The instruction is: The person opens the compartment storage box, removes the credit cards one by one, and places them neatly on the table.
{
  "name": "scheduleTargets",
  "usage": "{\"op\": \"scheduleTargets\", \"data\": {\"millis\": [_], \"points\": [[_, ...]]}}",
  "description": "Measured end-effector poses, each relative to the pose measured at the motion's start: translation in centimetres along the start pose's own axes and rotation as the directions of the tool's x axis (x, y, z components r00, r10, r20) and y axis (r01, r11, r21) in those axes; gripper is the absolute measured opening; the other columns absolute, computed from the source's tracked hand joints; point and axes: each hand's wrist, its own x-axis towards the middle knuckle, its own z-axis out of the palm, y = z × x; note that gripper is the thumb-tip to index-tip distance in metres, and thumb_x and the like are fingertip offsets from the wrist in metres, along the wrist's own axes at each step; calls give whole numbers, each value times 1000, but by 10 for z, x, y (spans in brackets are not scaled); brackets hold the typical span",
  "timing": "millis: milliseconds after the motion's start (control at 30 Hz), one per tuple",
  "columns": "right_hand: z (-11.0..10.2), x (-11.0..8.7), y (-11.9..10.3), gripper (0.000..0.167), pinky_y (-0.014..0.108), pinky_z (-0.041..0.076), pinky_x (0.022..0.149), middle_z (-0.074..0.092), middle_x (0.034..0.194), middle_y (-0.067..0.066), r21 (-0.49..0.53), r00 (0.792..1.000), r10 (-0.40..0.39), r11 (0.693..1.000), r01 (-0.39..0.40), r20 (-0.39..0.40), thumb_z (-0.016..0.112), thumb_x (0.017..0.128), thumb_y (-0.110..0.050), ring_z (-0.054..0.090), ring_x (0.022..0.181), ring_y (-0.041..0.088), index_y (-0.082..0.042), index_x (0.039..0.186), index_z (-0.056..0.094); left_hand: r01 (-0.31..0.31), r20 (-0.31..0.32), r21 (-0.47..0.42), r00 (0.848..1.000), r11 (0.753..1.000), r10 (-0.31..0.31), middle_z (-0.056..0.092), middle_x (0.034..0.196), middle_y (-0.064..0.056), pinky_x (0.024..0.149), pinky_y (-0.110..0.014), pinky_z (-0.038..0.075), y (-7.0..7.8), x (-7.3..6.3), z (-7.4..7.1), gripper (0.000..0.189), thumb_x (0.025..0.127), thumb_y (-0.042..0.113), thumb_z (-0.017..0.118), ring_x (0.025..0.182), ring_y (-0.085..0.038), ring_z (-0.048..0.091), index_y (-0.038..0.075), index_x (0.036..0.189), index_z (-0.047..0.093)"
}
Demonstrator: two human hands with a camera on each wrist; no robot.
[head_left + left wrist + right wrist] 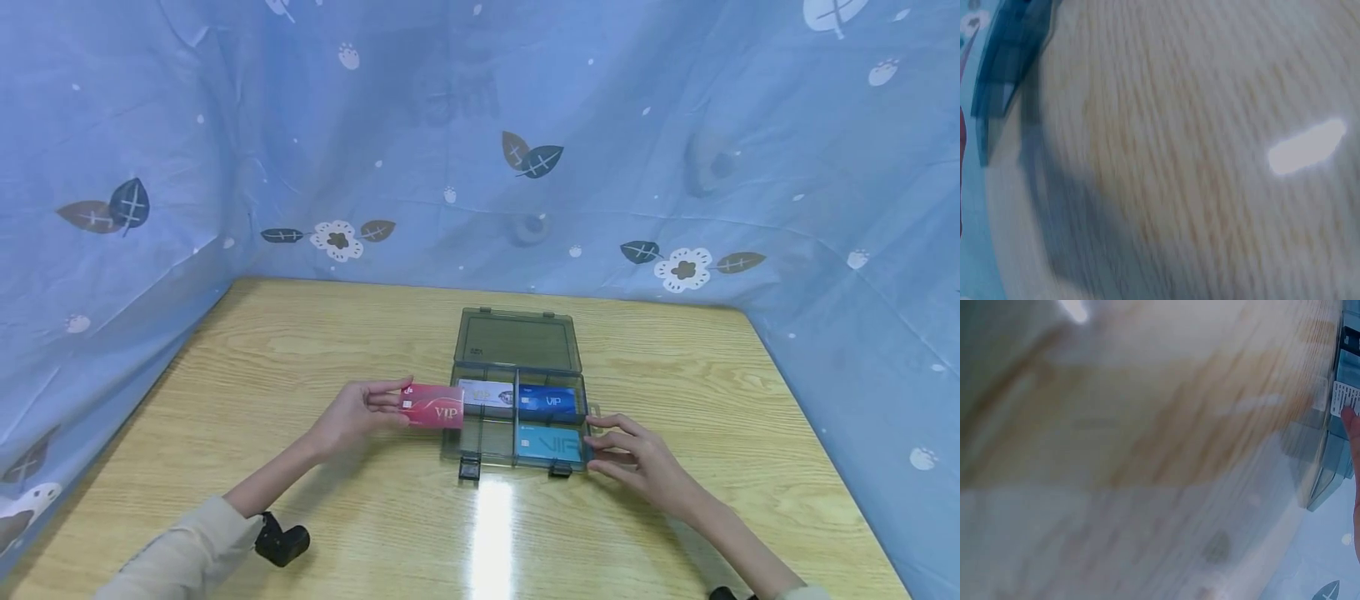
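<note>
In the head view, my left hand (360, 417) pinches a red VIP card (432, 407) by its left end. The card's right end overlaps the left edge of a dark see-through divided box (483, 460). Inside the box, a silver-white card (486, 393) lies at the back left and a dark blue VIP card (547, 401) at the back right. A light blue card (550, 443) occupies the front right compartment. My right hand (637, 460) touches the box's right side with extended fingers. In the right wrist view, its thumb (1354, 425) is at the box edge.
The box's lid (517, 340) is folded back behind it, and two dark latches (469, 469) hang at its front. Beneath is a wood-grain table (360, 517). A blue patterned cloth (450, 125) surrounds the table at the back and sides.
</note>
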Motion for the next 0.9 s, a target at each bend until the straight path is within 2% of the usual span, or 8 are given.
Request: {"op": "scheduleTargets", "data": {"millis": [300, 533, 667, 900], "points": [[1, 1, 0, 31, 32, 57, 64, 56, 113, 30, -11, 1000, -14, 1000, 13, -7, 74, 70, 18, 66, 85, 34, 6, 98, 68, -3, -23, -24, 1000, 1000, 2, 64, 114, -26, 79, -24, 54, -7, 6, -21, 62, 83, 2, 72, 95, -12, 67, -9, 137, 44], [-3, 12, -28, 30, 37, 57, 61, 56, 107, 33, -10, 999, -38, 999, 38, -21, 72, 67, 23, 65, 81, 38, 11, 93, 66, -7, -39, 12, 999, 1000, 8, 60, 119, -28, 80, -24, 53, -17, 12, -40, 63, 84, 5, 72, 100, -14, 65, -9, 138, 43], [-4, 14, -34, 29, 36, 57, 62, 55, 105, 31, -19, 999, -42, 999, 41, -19, 72, 67, 23, 65, 81, 38, 10, 92, 67, 5, -32, 13, 999, 1000, -4, 60, 119, -29, 80, -25, 54, -24, 17, -51, 62, 85, 5, 71, 97, -10, 65, -9, 139, 42], [-4, 14, -33, 28, 36, 57, 61, 56, 106, 32, -13, 999, -28, 1000, 28, -17, 72, 67, 22, 65, 79, 37, 11, 93, 67, 17, -13, 12, 1000, 1000, -17, 60, 118, -30, 80, -26, 54, -33, 30, -65, 61, 86, 1, 70, 92, -7, 66, -12, 138, 41]]}}
